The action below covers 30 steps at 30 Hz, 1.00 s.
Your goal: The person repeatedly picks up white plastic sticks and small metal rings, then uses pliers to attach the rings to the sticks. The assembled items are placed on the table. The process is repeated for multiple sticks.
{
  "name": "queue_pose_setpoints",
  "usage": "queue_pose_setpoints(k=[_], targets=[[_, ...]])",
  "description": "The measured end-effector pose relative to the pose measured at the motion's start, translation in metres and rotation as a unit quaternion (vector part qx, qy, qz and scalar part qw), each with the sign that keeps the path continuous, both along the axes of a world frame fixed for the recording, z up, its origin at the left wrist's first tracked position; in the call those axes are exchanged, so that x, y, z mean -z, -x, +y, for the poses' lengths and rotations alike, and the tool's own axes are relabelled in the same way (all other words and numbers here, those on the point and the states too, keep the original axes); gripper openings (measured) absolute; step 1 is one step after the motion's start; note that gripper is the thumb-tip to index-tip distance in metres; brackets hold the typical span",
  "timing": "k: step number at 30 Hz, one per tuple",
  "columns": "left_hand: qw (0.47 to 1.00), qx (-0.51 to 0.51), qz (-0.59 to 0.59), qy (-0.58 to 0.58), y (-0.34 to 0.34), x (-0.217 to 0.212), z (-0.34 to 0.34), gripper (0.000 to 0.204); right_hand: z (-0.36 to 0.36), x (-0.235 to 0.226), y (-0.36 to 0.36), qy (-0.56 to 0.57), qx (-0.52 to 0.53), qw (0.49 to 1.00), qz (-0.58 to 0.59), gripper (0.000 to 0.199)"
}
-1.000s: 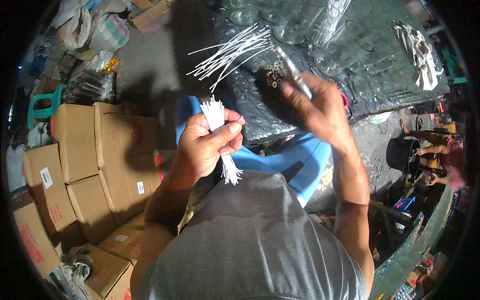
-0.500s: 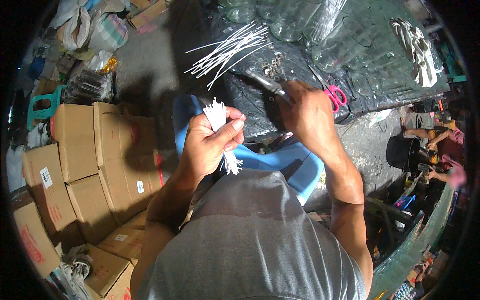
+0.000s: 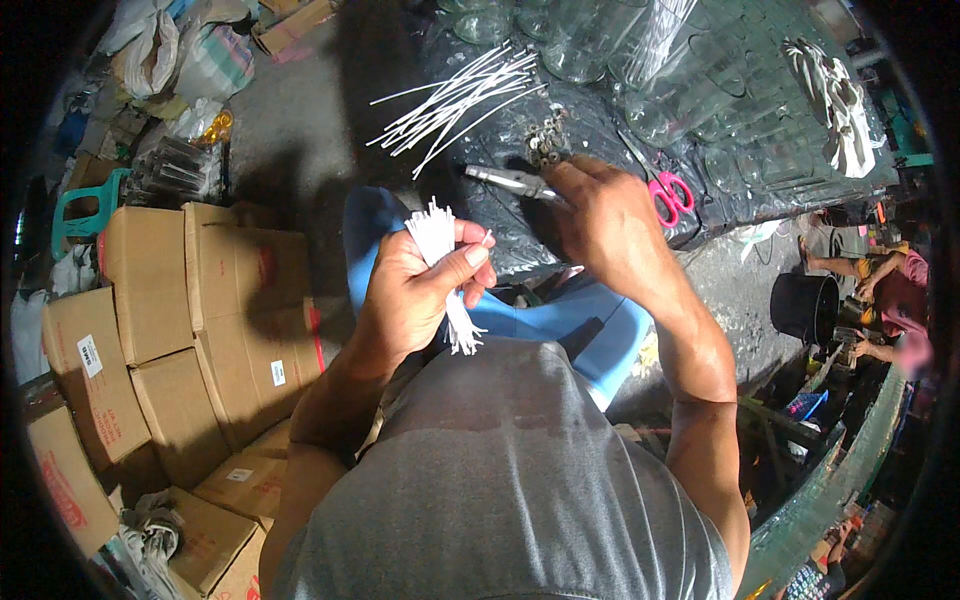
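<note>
My left hand (image 3: pixel 425 285) is closed round a bundle of thin white wicks (image 3: pixel 432 235), whose ends stick out above and below the fist. Between its thumb and forefinger a small pale tip shows. In my right hand (image 3: pixel 610 215) is a pair of metal pliers (image 3: pixel 510 182), its jaws pointing left over the black plastic sheet (image 3: pixel 490 225). The fingertips of that hand are at a small heap of metal rings (image 3: pixel 547 140); whether they pinch one is hidden. Beyond the pliers lie loose white wicks (image 3: pixel 455 100). Scissors with pink handles (image 3: pixel 670 197) rest right of my right hand.
Many clear glass jars (image 3: pixel 580 45) crowd the table's far side, one holding more white wicks (image 3: pixel 662 35). White gloves (image 3: pixel 840 110) lie at the right. Cardboard boxes (image 3: pixel 150 290) are stacked on my left. Another person (image 3: pixel 900 290) sits at the far right near a black bucket (image 3: pixel 805 305).
My right hand has moved slightly toward the metal rings, and the pliers have swung lower and leftward, lying flatter. My left hand keeps its bundle almost in place.
</note>
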State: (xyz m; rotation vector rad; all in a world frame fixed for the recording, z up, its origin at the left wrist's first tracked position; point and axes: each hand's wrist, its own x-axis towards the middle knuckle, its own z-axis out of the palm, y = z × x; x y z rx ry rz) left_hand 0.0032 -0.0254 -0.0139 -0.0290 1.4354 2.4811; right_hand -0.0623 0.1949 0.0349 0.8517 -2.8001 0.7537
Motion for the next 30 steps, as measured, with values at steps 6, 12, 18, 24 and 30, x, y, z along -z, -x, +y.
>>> queue_pose_setpoints(k=[6, 12, 18, 24, 30], targets=[[1.0, -0.014, -0.004, -0.006, -0.004, -0.005, 0.006, 0.011, -0.015, 0.004, -0.023, 0.373, 0.019, 0.869, -0.325, 0.01], [0.999, 0.007, -0.026, 0.022, -0.002, -0.015, 0.006, 0.014, -0.027, 0.011, -0.031, 0.407, 0.018, 0.851, -0.331, 0.009], [0.999, 0.009, -0.029, 0.016, -0.003, -0.013, 0.002, 0.013, -0.031, 0.018, -0.032, 0.425, 0.013, 0.843, -0.329, 0.01], [0.999, -0.008, -0.029, 0.01, -0.004, -0.013, 0.004, 0.012, -0.032, 0.022, -0.034, 0.404, 0.017, 0.87, -0.28, 0.009], [0.999, -0.006, -0.035, 0.011, -0.004, -0.015, 0.003, 0.013, -0.036, 0.022, -0.035, 0.419, 0.021, 0.865, -0.275, 0.01]])
